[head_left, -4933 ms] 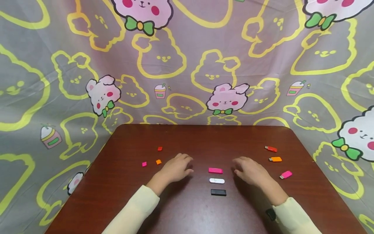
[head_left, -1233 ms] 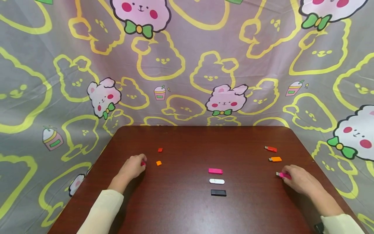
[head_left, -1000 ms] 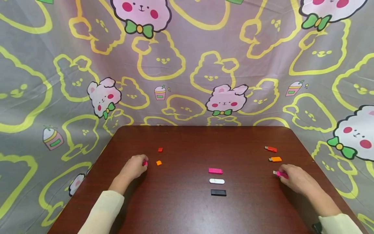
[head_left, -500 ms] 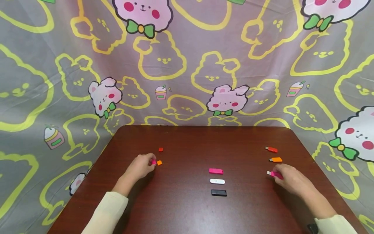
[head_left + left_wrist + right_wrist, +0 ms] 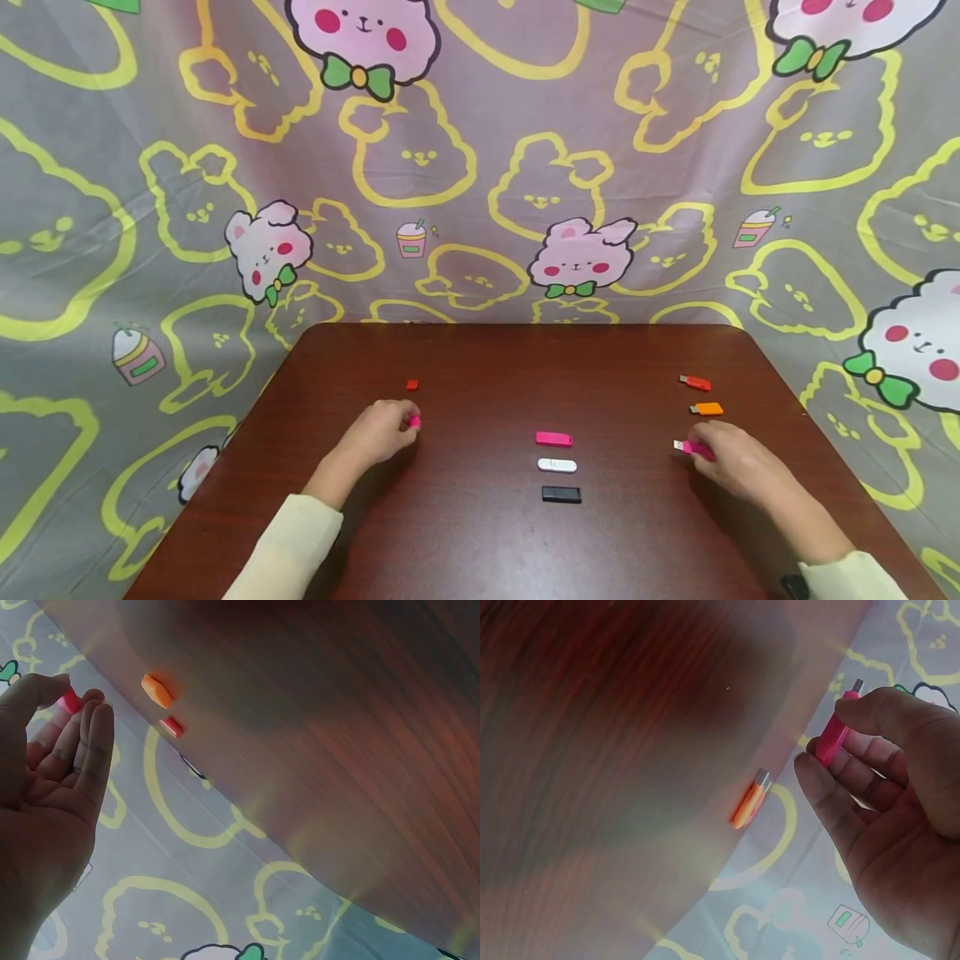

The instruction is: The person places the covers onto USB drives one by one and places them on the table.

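Note:
My left hand [image 5: 380, 433] pinches a small pink cap [image 5: 70, 700] between thumb and fingertips, over the left part of the table. An orange cap [image 5: 157, 691] lies close to it on the wood, hidden behind the hand in the head view; a red cap [image 5: 412, 385] is just beyond. On the right, my right hand [image 5: 738, 458] grips a pink USB stick [image 5: 835, 735] by its body, and its bare metal plug [image 5: 678, 446] points left. Further back lie an uncapped orange USB stick [image 5: 707, 409] and an uncapped red USB stick [image 5: 695, 383].
Mid-table, between the hands, a pink stick [image 5: 553, 439], a white stick [image 5: 557, 466] and a black stick [image 5: 561, 494] lie in a column. The brown table [image 5: 480, 358] ends at a patterned curtain [image 5: 465, 167] behind and at the sides.
Both hands were bare near the middle at first, then picked up the pink cap and the pink USB stick. Since then the left has moved right and the right has moved left.

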A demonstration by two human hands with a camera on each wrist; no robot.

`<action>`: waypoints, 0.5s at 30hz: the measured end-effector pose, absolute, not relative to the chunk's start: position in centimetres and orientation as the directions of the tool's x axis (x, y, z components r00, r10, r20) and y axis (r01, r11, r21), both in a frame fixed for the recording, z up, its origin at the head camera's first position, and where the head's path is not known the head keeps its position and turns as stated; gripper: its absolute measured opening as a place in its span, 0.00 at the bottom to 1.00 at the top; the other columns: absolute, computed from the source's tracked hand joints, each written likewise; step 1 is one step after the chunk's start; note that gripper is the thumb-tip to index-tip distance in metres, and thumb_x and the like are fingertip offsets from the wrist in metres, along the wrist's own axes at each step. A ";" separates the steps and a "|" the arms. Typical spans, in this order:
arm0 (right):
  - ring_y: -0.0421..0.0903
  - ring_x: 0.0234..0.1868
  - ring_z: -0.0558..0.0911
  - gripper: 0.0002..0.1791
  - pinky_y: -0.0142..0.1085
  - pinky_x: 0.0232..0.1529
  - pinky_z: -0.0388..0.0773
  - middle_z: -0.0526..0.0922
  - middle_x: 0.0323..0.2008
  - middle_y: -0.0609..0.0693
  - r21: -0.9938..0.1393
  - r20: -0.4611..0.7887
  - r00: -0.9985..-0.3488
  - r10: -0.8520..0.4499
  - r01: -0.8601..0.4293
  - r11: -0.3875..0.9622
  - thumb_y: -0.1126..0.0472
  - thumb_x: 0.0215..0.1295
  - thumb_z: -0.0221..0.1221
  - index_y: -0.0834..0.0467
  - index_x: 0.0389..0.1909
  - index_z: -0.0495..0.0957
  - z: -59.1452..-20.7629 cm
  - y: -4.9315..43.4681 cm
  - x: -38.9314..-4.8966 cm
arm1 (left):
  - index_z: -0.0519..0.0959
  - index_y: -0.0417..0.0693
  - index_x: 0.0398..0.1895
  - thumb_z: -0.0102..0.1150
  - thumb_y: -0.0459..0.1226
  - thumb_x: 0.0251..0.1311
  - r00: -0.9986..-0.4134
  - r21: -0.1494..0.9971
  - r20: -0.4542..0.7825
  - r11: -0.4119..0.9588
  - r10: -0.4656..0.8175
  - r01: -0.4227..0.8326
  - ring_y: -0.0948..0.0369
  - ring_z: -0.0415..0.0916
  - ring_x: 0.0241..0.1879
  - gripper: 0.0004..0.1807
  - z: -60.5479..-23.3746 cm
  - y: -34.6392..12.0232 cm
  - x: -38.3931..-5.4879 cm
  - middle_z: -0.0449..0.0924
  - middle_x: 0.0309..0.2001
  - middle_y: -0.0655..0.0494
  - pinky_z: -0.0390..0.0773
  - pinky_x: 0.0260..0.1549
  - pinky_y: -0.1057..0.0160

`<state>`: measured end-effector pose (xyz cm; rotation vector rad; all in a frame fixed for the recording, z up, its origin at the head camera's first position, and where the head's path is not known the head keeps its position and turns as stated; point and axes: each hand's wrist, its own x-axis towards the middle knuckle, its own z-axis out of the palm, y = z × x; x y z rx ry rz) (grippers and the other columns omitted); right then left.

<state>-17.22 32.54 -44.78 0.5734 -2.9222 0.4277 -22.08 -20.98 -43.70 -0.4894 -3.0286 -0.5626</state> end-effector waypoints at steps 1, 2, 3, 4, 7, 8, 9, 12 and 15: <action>0.42 0.30 0.70 0.12 0.38 0.31 0.70 0.73 0.26 0.42 -0.248 0.183 -0.918 -0.352 -0.390 0.887 0.68 0.49 0.71 0.55 0.30 0.78 -44.8 32.5 -17.3 | 0.82 0.50 0.36 0.69 0.36 0.57 -0.947 0.341 0.084 0.884 0.310 0.320 0.64 0.75 0.30 0.06 -43.7 -20.8 -22.0 0.80 0.29 0.62 0.77 0.35 0.60; 0.42 0.30 0.70 0.11 0.38 0.31 0.70 0.74 0.26 0.42 -0.250 0.181 -0.918 -0.353 -0.390 0.886 0.68 0.49 0.71 0.55 0.30 0.78 -44.7 32.4 -17.3 | 0.82 0.50 0.36 0.69 0.36 0.57 -0.945 0.337 0.087 0.883 0.315 0.326 0.64 0.75 0.30 0.06 -43.7 -20.7 -22.0 0.80 0.29 0.62 0.77 0.35 0.59; 0.42 0.30 0.70 0.12 0.38 0.31 0.70 0.74 0.26 0.43 -0.249 0.180 -0.918 -0.354 -0.390 0.886 0.68 0.49 0.71 0.55 0.30 0.78 -44.7 32.4 -17.3 | 0.83 0.50 0.37 0.69 0.36 0.57 -0.944 0.334 0.088 0.883 0.319 0.330 0.64 0.75 0.31 0.06 -43.7 -20.6 -22.0 0.80 0.30 0.62 0.78 0.36 0.59; 0.42 0.30 0.71 0.12 0.38 0.31 0.70 0.74 0.27 0.43 -0.250 0.177 -0.919 -0.353 -0.388 0.887 0.68 0.49 0.71 0.55 0.31 0.78 -44.7 32.3 -17.3 | 0.83 0.51 0.37 0.69 0.36 0.58 -0.943 0.336 0.087 0.882 0.320 0.330 0.64 0.76 0.31 0.06 -43.7 -20.5 -22.0 0.81 0.30 0.62 0.78 0.37 0.59; 0.42 0.30 0.71 0.12 0.39 0.31 0.71 0.74 0.27 0.44 -0.255 0.153 -0.926 -0.345 -0.375 0.891 0.68 0.50 0.71 0.56 0.32 0.78 -44.6 32.2 -17.3 | 0.83 0.51 0.39 0.69 0.36 0.58 -0.947 0.346 0.074 0.882 0.313 0.319 0.64 0.77 0.33 0.06 -43.6 -20.1 -21.9 0.82 0.32 0.62 0.79 0.39 0.58; 0.42 0.30 0.71 0.12 0.39 0.31 0.71 0.75 0.27 0.44 -0.258 0.147 -0.928 -0.342 -0.370 0.893 0.68 0.50 0.71 0.56 0.32 0.78 -44.6 32.1 -17.3 | 0.84 0.51 0.39 0.70 0.36 0.58 -0.947 0.350 0.072 0.881 0.312 0.317 0.64 0.78 0.33 0.06 -43.6 -20.0 -21.9 0.82 0.32 0.63 0.79 0.39 0.58; 0.43 0.30 0.71 0.12 0.39 0.31 0.72 0.75 0.28 0.44 -0.260 0.140 -0.930 -0.340 -0.366 0.893 0.68 0.50 0.71 0.56 0.32 0.78 -44.6 32.1 -17.3 | 0.84 0.51 0.39 0.70 0.36 0.58 -0.947 0.351 0.072 0.880 0.314 0.319 0.64 0.78 0.33 0.06 -43.6 -19.9 -21.9 0.82 0.32 0.63 0.80 0.40 0.58; 0.43 0.31 0.72 0.12 0.40 0.31 0.73 0.75 0.28 0.45 -0.271 0.120 -0.934 -0.337 -0.358 0.894 0.67 0.51 0.72 0.56 0.33 0.79 -44.5 31.8 -17.3 | 0.84 0.50 0.39 0.70 0.36 0.58 -0.941 0.352 0.081 0.874 0.328 0.334 0.64 0.79 0.34 0.06 -43.7 -19.6 -21.9 0.83 0.32 0.62 0.80 0.39 0.58; 0.43 0.31 0.72 0.12 0.40 0.31 0.73 0.75 0.28 0.44 -0.277 0.129 -0.930 -0.345 -0.368 0.888 0.67 0.51 0.72 0.56 0.33 0.79 -44.5 31.5 -17.3 | 0.85 0.50 0.40 0.71 0.36 0.58 -0.934 0.345 0.096 0.868 0.344 0.356 0.64 0.80 0.34 0.07 -43.8 -19.3 -21.8 0.83 0.32 0.62 0.80 0.39 0.59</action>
